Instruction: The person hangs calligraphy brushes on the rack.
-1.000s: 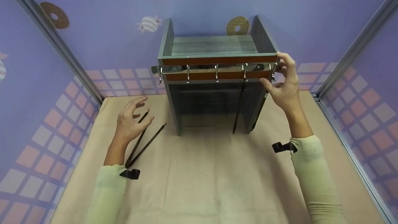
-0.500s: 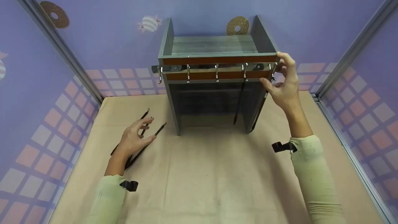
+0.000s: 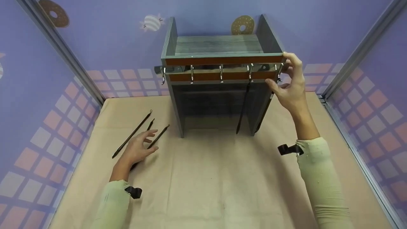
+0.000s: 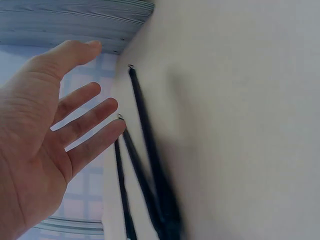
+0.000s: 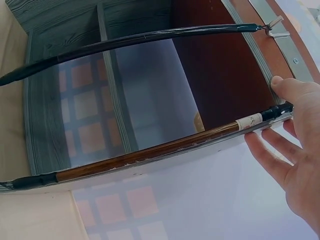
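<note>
My left hand point(image 3: 138, 149) hovers with spread fingers over calligraphy brushes lying on the cloth; it holds nothing. Of these dark, looped brushes, one point(image 3: 133, 133) lies on the left, another point(image 3: 151, 124) in the middle, and a third point(image 3: 162, 133) nearest the shelf. My right hand point(image 3: 292, 86) grips the right front corner of a grey wooden shelf point(image 3: 222, 59), thumb on its front board. Two brushes hang from the metal hook rail point(image 3: 206, 69): one dark brush point(image 3: 243, 108) inside the side panel, and a brown-handled, labelled brush point(image 5: 150, 152) at the end by my right fingers.
The shelf stands at the back of a cloth-covered table point(image 3: 197, 178), against a patterned wall point(image 3: 206, 22). Similar side walls point(image 3: 41, 133) close in left and right. Several silver hooks point(image 3: 192, 74) jut from the shelf's front.
My left hand has come down toward me, uncovering more of the brushes on the cloth. The inner hanging brush has swung slightly. My right hand stays where it was on the shelf.
</note>
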`<state>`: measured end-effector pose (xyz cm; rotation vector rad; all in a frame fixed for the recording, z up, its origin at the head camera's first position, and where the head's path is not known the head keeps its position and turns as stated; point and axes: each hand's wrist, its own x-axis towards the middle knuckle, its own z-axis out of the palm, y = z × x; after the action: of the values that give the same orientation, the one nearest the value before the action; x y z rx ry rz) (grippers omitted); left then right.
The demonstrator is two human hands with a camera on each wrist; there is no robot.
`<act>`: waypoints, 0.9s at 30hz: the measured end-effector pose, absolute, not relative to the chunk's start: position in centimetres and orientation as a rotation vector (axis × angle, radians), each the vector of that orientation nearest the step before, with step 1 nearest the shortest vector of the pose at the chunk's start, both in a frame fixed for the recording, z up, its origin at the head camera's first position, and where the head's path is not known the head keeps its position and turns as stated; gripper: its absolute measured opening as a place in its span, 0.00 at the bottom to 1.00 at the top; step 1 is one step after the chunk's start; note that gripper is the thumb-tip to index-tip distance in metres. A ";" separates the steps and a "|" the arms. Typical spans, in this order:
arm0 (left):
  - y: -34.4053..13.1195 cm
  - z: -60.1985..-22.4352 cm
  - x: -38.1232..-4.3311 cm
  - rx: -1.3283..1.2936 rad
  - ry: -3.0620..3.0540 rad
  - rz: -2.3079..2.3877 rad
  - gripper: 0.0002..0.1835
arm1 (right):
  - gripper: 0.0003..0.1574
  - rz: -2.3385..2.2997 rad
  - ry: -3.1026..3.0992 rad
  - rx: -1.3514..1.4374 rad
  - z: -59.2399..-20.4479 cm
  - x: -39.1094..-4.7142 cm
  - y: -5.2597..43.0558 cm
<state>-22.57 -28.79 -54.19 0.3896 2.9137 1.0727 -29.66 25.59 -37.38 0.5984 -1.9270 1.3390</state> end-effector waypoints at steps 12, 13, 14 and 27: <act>-29.0 -55.7 -22.8 0.315 2.896 1.033 0.38 | 0.49 1.368 -1.926 0.597 -37.2 -29.5 25.8; -29.0 -55.7 -22.9 0.303 2.891 1.031 0.38 | 0.49 1.366 -1.925 0.600 -37.2 -29.5 25.8; -29.0 -55.7 -22.9 0.291 2.886 1.028 0.38 | 0.49 1.366 -1.926 0.602 -37.2 -29.5 25.8; -29.2 -56.5 -22.9 0.230 2.880 0.910 0.41 | 0.49 1.345 -1.946 0.590 -37.3 -29.4 25.9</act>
<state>-22.90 -29.21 -56.54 0.2296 2.8795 0.9099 -29.41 25.91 -37.33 0.5904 -1.9457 1.3450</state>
